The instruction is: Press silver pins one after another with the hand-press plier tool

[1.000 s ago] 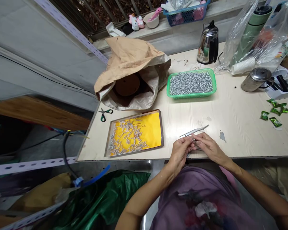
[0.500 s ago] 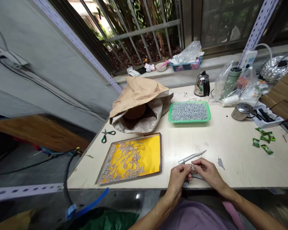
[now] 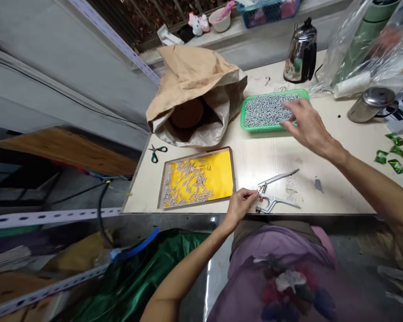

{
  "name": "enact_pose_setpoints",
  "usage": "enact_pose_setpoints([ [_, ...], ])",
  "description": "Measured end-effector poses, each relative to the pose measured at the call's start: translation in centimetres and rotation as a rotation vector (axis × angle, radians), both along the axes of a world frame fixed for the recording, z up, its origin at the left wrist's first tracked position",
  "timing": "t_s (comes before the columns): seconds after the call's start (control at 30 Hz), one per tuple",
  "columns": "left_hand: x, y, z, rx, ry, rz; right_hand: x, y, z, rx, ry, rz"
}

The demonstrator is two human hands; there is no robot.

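Note:
My right hand (image 3: 309,125) reaches over the near right corner of a green plastic tray (image 3: 265,129) with its fingers apart. Heaped in that tray are small silvery metal pins (image 3: 268,109). Close to the table's front edge, my left hand (image 3: 241,205) is closed in a pinch; whatever is between the fingertips is too small to make out. Just right of those fingertips lies a pair of grey-handled spring pliers (image 3: 270,201), handles spread toward the right. On my left, a shallow tray (image 3: 233,172) lined with yellow holds scattered metal pins (image 3: 188,183).
Behind the shallow tray stands an open brown paper sack (image 3: 195,71). Scissors (image 3: 157,153) lie at the table's left edge. A kettle (image 3: 300,53), a metal mug (image 3: 369,105) and green wrapped packets (image 3: 396,154) occupy the right side.
My right hand has left the left hand and moved up to the green tray, fingers apart. My left hand remains pinched beside the pliers. The view has tilted down.

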State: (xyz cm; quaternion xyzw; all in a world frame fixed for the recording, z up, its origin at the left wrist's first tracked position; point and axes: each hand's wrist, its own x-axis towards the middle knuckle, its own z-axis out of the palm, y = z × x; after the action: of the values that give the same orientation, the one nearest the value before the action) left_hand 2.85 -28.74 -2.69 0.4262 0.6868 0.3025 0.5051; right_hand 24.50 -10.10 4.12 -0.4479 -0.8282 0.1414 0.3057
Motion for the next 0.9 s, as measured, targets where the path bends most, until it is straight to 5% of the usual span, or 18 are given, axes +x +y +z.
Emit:
enact_pose_setpoints([
  [0.17, -0.7, -0.2, -1.0, -0.196, 0.022, -0.147, 2.3, -9.9, -4.5, -0.073, -0.066, 0.238],
  [0.33, -0.7, -0.3, -1.1, -0.268, 0.049, -0.209, 3.4, -16.4, -7.7, -0.138, -0.104, 0.240],
  [0.9, -0.4, 0.7, -0.2, -0.284, 0.226, -0.407, 2.2, -18.7, -9.7, -0.070, -0.168, 0.221],
])
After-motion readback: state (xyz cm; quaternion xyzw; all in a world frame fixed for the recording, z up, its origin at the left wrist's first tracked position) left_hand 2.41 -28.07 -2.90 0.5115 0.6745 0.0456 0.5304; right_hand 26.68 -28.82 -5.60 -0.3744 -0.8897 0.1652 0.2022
